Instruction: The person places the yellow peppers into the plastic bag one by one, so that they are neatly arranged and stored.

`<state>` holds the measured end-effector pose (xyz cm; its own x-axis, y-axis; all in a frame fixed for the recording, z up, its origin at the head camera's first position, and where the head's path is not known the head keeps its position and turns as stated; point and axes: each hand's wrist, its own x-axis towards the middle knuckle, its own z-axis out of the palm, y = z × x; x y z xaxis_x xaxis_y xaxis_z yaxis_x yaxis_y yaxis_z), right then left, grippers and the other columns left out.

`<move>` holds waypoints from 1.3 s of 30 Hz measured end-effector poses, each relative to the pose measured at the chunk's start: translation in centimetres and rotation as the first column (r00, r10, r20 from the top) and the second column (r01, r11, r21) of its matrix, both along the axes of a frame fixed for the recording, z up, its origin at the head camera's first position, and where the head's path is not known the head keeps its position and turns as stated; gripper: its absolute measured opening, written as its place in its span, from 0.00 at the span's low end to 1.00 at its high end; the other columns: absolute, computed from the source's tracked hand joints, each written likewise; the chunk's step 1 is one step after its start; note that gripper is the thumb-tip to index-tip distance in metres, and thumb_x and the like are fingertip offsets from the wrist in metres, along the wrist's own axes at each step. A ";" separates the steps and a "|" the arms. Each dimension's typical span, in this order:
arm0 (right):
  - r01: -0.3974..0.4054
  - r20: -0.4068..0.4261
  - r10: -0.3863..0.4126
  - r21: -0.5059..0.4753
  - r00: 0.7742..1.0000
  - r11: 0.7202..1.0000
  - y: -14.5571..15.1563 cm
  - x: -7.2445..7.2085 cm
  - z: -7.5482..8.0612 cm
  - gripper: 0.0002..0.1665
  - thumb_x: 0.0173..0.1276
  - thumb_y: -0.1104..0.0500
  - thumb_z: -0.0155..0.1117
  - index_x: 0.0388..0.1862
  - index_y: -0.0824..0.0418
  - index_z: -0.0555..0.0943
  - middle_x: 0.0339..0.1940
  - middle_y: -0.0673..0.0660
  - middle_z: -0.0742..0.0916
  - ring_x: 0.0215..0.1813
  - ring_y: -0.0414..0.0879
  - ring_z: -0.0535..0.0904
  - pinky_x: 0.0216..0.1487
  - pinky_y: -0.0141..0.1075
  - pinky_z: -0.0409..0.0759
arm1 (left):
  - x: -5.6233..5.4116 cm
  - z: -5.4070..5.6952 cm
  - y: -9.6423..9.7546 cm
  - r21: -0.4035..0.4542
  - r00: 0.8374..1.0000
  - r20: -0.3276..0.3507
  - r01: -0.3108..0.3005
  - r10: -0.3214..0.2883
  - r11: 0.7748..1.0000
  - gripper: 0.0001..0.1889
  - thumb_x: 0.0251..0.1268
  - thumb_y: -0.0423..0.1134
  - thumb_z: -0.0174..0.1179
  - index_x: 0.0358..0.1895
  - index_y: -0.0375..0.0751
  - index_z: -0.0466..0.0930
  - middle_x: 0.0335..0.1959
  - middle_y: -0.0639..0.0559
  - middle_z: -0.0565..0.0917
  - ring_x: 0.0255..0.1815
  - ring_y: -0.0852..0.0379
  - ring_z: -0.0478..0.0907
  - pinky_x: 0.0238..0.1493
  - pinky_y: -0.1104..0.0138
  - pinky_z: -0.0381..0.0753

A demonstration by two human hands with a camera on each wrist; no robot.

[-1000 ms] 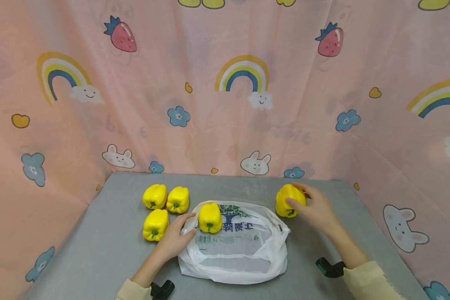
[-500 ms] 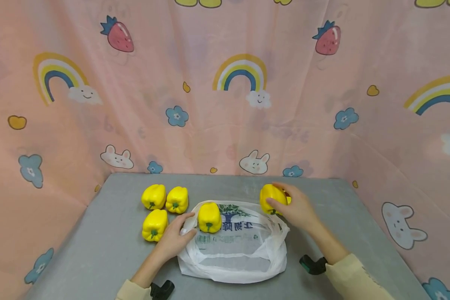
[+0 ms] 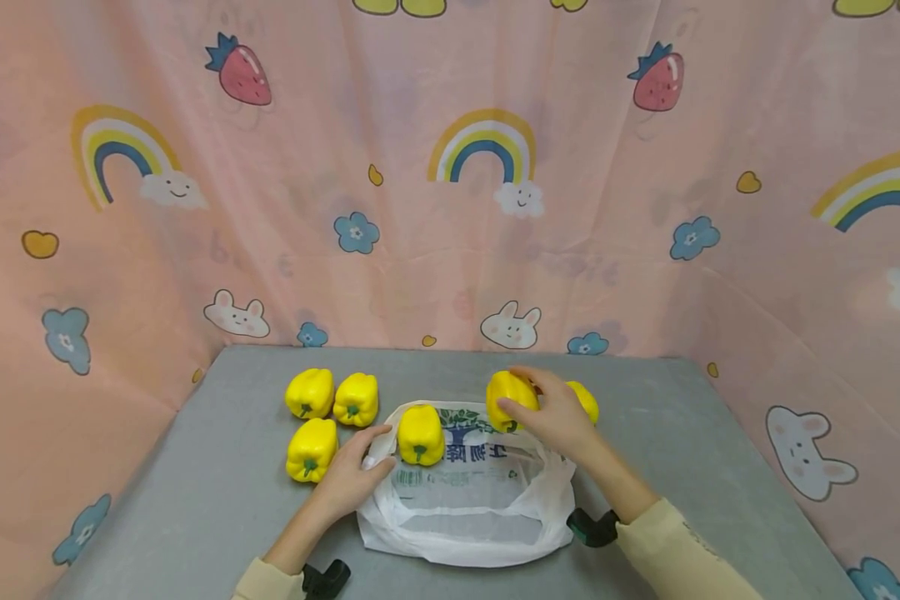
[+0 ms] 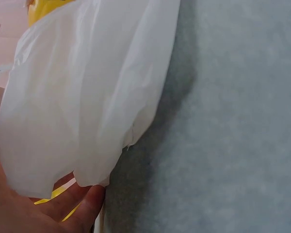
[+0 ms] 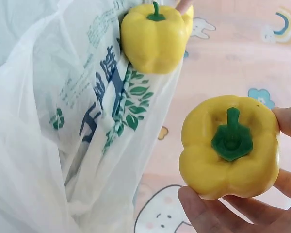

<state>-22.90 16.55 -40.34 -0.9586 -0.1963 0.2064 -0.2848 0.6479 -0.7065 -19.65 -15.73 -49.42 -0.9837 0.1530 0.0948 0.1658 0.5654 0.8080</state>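
My right hand point(image 3: 562, 417) holds a yellow bell pepper point(image 3: 504, 397) above the far right rim of a white plastic bag point(image 3: 468, 542). Its green stem faces the camera in the right wrist view, with fingers point(image 5: 211, 213) curled round its sides. The bag lies with its mouth spread wide, dark blue and green print showing inside. At the bag's left rim, my left hand point(image 3: 354, 473) grips the thin plastic; in the left wrist view the bag wall point(image 4: 82, 92) partly covers the fingers. Another yellow bell pepper point(image 3: 420, 435) sits within the mouth's left side, close to that hand.
Several yellow bell peppers stand on the grey table point(image 3: 195, 500): a cluster of three to the left, including a front one point(image 3: 311, 451), and one point(image 3: 585, 402) partly hidden behind the right hand. A pink patterned curtain point(image 3: 600, 275) encloses the back and sides.
My right hand has carried its bell pepper leftward from the table's right side to over the bag's rim, uncovering another pepper behind it. The left hand and bag have barely moved.
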 end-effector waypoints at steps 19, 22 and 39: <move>0.004 0.044 -0.007 0.064 0.999 0.998 -4.0 -0.8 -2.5 0.36 0.66 0.46 0.71 0.69 0.59 0.76 0.65 0.59 0.81 0.58 0.55 0.78 0.58 0.50 0.82 | 0.1 0.1 -0.1 0.007 1.000 0.001 0.001 -0.001 1.000 0.26 0.72 0.42 0.62 0.71 0.45 0.73 0.71 0.42 0.72 0.73 0.39 0.66 0.70 0.39 0.64; -0.010 0.061 0.006 0.068 0.998 0.998 -4.4 -0.9 -2.9 0.36 0.66 0.46 0.71 0.69 0.59 0.76 0.65 0.58 0.81 0.60 0.55 0.78 0.58 0.51 0.81 | 0.1 0.1 -0.1 0.011 1.000 0.000 0.005 -0.005 1.000 0.26 0.72 0.41 0.62 0.71 0.45 0.73 0.71 0.41 0.72 0.73 0.39 0.66 0.70 0.39 0.64; -0.083 0.151 0.064 0.123 0.986 0.989 -5.5 -1.2 -4.3 0.38 0.69 0.41 0.68 0.72 0.58 0.74 0.68 0.58 0.79 0.67 0.57 0.74 0.66 0.56 0.74 | 0.0 0.0 -0.1 -0.005 1.000 -0.017 0.014 -0.014 1.000 0.26 0.72 0.40 0.62 0.71 0.42 0.72 0.71 0.40 0.73 0.72 0.38 0.67 0.69 0.39 0.66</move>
